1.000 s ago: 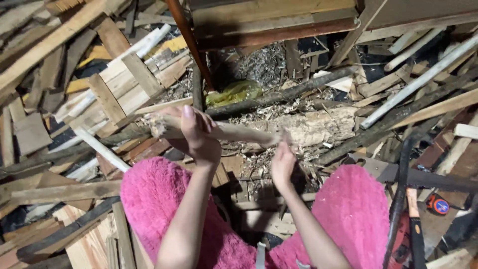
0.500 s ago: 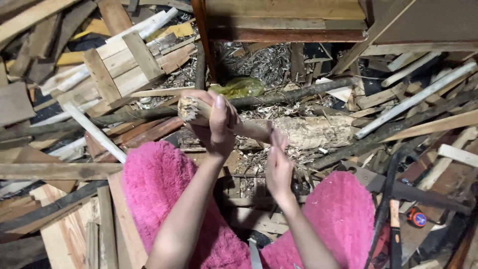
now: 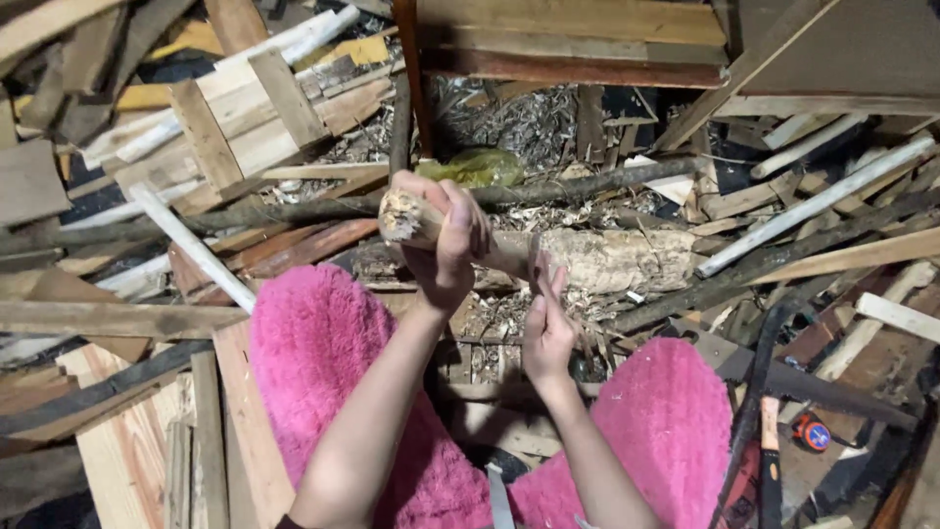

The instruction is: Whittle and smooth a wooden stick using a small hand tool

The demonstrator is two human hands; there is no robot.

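Dim w/ light on centre, dark corners, slight motion blur

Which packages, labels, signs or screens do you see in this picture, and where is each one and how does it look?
Crumpled plastic bag: yellow-green, lying among wood shavings behind the log, above the left hand.
Small round object: orange and dark, among the planks at lower right; too small to tell whether it bears a label.
No signs or screens are in view.

Rough, splintery, matt wood on the log point(image 3: 548, 253); fluffy pink cloth on the trousers point(image 3: 323, 362); dry planks point(image 3: 235, 127), pale shavings point(image 3: 519, 122) around.
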